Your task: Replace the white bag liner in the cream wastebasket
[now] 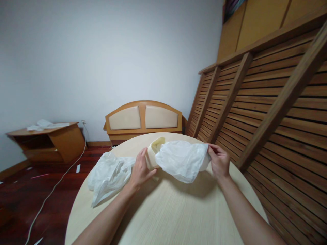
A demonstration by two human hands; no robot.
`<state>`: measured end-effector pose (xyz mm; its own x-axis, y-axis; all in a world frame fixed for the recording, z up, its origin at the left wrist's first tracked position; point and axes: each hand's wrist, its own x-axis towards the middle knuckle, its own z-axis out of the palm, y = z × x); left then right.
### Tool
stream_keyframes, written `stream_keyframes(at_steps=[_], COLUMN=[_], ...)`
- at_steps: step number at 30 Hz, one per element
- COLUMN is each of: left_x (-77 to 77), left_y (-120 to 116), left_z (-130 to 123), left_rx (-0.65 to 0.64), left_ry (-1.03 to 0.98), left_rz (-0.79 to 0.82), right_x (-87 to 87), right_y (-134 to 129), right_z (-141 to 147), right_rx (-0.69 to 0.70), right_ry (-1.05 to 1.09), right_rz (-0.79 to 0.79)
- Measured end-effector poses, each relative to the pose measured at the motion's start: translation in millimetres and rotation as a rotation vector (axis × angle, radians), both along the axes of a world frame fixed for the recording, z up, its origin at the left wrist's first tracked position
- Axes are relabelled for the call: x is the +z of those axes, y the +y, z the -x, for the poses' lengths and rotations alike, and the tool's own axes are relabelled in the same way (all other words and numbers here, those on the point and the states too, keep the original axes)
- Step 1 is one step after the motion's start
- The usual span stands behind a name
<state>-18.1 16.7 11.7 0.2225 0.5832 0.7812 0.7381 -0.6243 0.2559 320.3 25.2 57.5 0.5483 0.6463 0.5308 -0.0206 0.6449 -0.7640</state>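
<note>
Above the round table, my left hand (141, 169) grips a cream-coloured piece (151, 159) with a curved, pale yellow inner side; its exact kind I cannot make out. A thin, crinkled white bag (182, 160) covers the right part of that piece. At the bag's right end, my right hand (219, 161) pinches the edge between thumb and fingers. Something pale shows just below those fingers, mostly hidden by the bag. Left of my left hand, a crumpled white plastic bag (109, 175) lies on the table.
The round pale wood table (173, 217) fills the foreground. Behind it stands a padded headboard (144, 117) against the wall. A slatted wooden frame (260, 98) leans at the right. At the left are a low wooden cabinet (67, 141) and a white cable (55, 187) on the floor.
</note>
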Motion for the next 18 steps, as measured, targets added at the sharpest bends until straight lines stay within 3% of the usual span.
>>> stream_keyframes(at_steps=[8, 18], left_x=[3.4, 6.0], left_y=[4, 5], left_z=[13, 15], left_rx=[0.074, 0.053], left_ry=[0.098, 0.137], left_rz=[-0.070, -0.077], right_x=[-1.5, -9.2], right_y=[4, 21], right_z=[-13, -44], right_rx=[-0.005, -0.048], right_ry=[0.124, 0.279], right_rz=[-0.020, 0.066])
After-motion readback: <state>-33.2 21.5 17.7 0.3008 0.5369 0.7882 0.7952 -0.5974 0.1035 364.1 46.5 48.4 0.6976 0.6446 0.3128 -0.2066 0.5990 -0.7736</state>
